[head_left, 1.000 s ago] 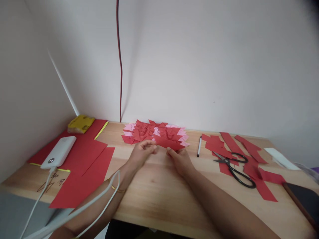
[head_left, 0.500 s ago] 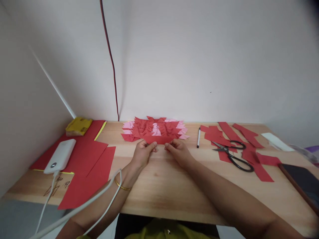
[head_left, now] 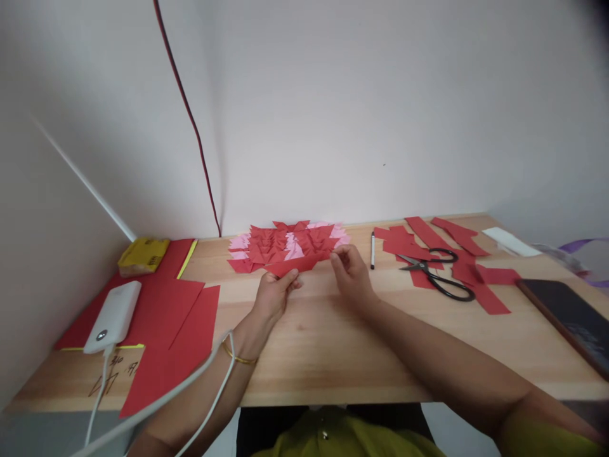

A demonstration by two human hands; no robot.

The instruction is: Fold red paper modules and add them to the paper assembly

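Nearest the camera, a white cable (head_left: 190, 386) loops across the left forearm, just above a gold bangle (head_left: 238, 357) on the wrist. Both arms reach forward over the bench (head_left: 333, 362).

The left hand (head_left: 272, 298) and right hand (head_left: 351, 279) hold 1 folded red paper piece (head_left: 299, 263) between them, low over the bench. The left fingers (head_left: 290, 277) are closed in a pinch on its left end; the right fingers (head_left: 339, 256) pinch its right end, so the piece spans the gap, tilted up toward the right.

Just behind it lies a pile of folded red and pink pieces (head_left: 285, 241), its front edge touching or nearly touching the held piece. To the left are flat red sheets (head_left: 166, 314) with a white power bank (head_left: 113, 309) on them and a yellow pack (head_left: 143, 254) farther back. To the right sit a pen (head_left: 372, 249), black scissors (head_left: 440, 279) on loose red strips (head_left: 425, 233), and a dark tablet (head_left: 568, 317) near the edge.

The likely risks: thin paper pulled by 2 pinches may tear or crease off-line, a knuckle may scatter the pile, and the cable may drag on the forearm and shift the power bank.
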